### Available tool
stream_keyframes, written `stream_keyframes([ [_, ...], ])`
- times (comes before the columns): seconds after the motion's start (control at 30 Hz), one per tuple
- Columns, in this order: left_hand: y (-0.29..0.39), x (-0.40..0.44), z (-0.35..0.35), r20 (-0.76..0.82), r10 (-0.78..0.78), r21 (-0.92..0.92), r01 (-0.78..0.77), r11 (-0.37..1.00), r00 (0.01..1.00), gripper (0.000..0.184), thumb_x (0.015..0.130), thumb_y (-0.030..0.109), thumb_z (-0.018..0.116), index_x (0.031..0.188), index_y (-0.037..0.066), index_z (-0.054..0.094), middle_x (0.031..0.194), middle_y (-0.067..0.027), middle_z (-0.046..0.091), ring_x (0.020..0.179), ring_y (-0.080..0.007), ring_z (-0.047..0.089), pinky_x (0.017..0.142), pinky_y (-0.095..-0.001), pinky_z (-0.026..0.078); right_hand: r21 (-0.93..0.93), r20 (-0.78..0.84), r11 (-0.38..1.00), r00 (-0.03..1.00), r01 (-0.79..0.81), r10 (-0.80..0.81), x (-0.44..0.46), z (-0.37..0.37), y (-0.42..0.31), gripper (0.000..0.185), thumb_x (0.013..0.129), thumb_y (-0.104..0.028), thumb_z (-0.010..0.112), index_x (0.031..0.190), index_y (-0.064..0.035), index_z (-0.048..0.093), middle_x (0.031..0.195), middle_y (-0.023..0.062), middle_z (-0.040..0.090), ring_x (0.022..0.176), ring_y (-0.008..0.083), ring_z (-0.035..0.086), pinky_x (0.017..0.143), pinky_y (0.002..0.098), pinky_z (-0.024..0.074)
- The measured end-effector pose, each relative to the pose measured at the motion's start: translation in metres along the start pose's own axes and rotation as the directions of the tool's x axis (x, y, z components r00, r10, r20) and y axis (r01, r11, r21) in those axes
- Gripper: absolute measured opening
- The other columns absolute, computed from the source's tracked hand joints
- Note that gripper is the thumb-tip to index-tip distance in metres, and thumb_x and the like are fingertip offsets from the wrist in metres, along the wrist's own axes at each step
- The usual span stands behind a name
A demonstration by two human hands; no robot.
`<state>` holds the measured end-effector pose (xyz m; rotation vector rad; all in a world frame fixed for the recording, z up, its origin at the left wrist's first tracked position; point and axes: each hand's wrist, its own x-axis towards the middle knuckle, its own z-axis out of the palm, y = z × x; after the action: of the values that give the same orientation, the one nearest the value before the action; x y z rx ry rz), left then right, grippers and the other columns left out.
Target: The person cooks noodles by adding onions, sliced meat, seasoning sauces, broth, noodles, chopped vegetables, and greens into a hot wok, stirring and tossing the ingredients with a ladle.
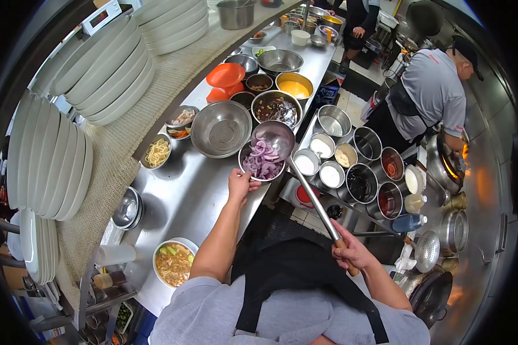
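Observation:
My left hand (242, 186) is closed on the near rim of a metal bowl (263, 179) of sliced red onions (261, 161). In my right hand (351, 248) is the wooden handle of a long metal ladle (316, 202). The ladle's round head (275, 138) is tilted over the far side of the onion bowl, with some onion slices at its lip. A perforated metal colander (221, 129) stands just left of the bowl. Behind it is a pot of dark sauce with bits in it (276, 109).
Stacked plates (52, 155) fill the left shelf. A bowl of noodle soup (174, 261) sits at the counter's near end. Metal containers of seasonings (361, 183) stand to the right. A co-worker (420, 98) bends over a wok (445, 161) with flames beside it.

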<state>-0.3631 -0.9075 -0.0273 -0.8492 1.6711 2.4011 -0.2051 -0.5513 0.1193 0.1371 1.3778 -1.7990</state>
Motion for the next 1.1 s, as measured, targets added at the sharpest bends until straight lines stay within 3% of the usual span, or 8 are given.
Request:
stream_keyframes([
  [0.2, 0.003, 0.016, -0.035, 0.042, -0.032, 0.143, 0.026, 0.989, 0.999, 0.018, 0.097, 0.015, 0.055, 0.108, 0.003, 0.049, 0.085, -0.0146, 0.066, 0.066, -0.0213, 0.070, 0.048, -0.0272, 0.052, 0.110, 0.018, 0.994, 0.999, 0.026, -0.028, -0.004, 0.013, 0.002, 0.100, 0.083, -0.015, 0.074, 0.158, -0.0271, 0.009, 0.068, 0.0061, 0.046, 0.044, 0.0117, 0.042, 0.039, 0.0241, 0.0385],
  [0.33, 0.051, 0.060, -0.105, -0.282, 0.311, 0.366, -0.197, 0.909, 0.908, 0.026, 0.094, 0.017, 0.060, 0.113, 0.002, 0.053, 0.089, -0.0108, 0.064, 0.065, -0.0179, 0.065, 0.051, -0.0286, 0.054, 0.292, 0.040, 0.955, 0.997, 0.051, -0.066, -0.013, 0.027, 0.002, 0.097, 0.085, -0.014, 0.072, 0.158, -0.0266, 0.009, 0.064, 0.0075, 0.044, 0.039, 0.0124, 0.041, 0.036, 0.0239, 0.0351],
  [0.4, 0.090, 0.097, -0.138, -0.385, 0.461, 0.132, -0.446, 0.885, 0.800, 0.032, 0.094, 0.021, 0.058, 0.117, -0.001, 0.053, 0.091, -0.0119, 0.065, 0.060, -0.0166, 0.064, 0.046, -0.0269, 0.050, 0.418, 0.072, 0.907, 0.994, 0.046, -0.084, -0.013, 0.033, 0.007, 0.095, 0.086, -0.010, 0.068, 0.158, -0.0278, 0.009, 0.065, 0.0081, 0.043, 0.040, 0.0123, 0.042, 0.036, 0.0240, 0.0344],
  [0.47, 0.151, 0.106, -0.142, -0.501, 0.473, 0.231, -0.414, 0.880, 0.725, 0.029, 0.095, 0.023, 0.057, 0.111, -0.001, 0.056, 0.088, -0.0115, 0.065, 0.059, -0.0177, 0.064, 0.046, -0.0279, 0.051, 0.462, 0.080, 0.886, 0.994, 0.035, -0.081, -0.011, 0.039, 0.012, 0.094, 0.087, -0.010, 0.068, 0.158, -0.0280, 0.009, 0.068, 0.0083, 0.044, 0.042, 0.0122, 0.042, 0.037, 0.0240, 0.0346],
  [0.57, 0.178, 0.184, -0.185, -0.456, 0.219, 0.158, -0.163, 0.974, 0.863, 0.040, 0.090, 0.039, 0.063, 0.097, 0.000, 0.060, 0.076, -0.0108, 0.061, 0.058, -0.0194, 0.062, 0.048, -0.0293, 0.053, 0.547, 0.092, 0.836, 0.992, 0.024, -0.089, -0.003, 0.048, 0.022, 0.094, 0.087, -0.009, 0.067, 0.158, -0.0286, 0.009, 0.071, 0.0089, 0.045, 0.043, 0.0121, 0.043, 0.039, 0.0241, 0.0352],
  [0.73, 0.167, 0.259, -0.212, -0.438, 0.308, 0.516, -0.045, 0.856, 0.844, 0.037, 0.091, 0.033, 0.060, 0.086, -0.004, 0.065, 0.078, -0.0114, 0.067, 0.065, -0.0223, 0.066, 0.054, -0.0351, 0.056, 0.641, 0.130, 0.768, 0.987, -0.011, -0.095, 0.003, 0.059, 0.044, 0.084, 0.090, -0.008, 0.064, 0.156, -0.0256, 0.016, 0.073, 0.0096, 0.046, 0.043, 0.0109, 0.043, 0.040, 0.0232, 0.0368],
  [0.83, 0.167, 0.228, -0.175, -0.630, 0.237, 0.071, -0.249, 0.966, 0.739, 0.038, 0.084, 0.034, 0.071, 0.097, -0.001, 0.064, 0.092, -0.0148, 0.068, 0.076, -0.0282, 0.068, 0.057, -0.0390, 0.057, 0.665, 0.124, 0.746, 0.983, 0.018, -0.135, 0.001, 0.065, 0.047, 0.072, 0.090, -0.008, 0.063, 0.150, -0.0146, 0.025, 0.075, 0.0097, 0.050, 0.043, 0.0090, 0.044, 0.040, 0.0219, 0.0381],
  [1.1, 0.176, 0.071, -0.131, -0.514, 0.516, 0.156, -0.517, 0.842, 0.686, 0.069, 0.079, 0.017, 0.074, 0.133, -0.008, 0.040, 0.116, -0.0213, 0.059, 0.085, -0.0314, 0.067, 0.054, -0.0348, 0.058, 0.765, 0.121, 0.618, 0.900, 0.184, -0.418, -0.056, 0.051, 0.087, 0.069, 0.091, -0.004, 0.059, 0.150, -0.0088, 0.023, 0.080, 0.0110, 0.053, 0.043, 0.0082, 0.045, 0.040, 0.0209, 0.0377],
])
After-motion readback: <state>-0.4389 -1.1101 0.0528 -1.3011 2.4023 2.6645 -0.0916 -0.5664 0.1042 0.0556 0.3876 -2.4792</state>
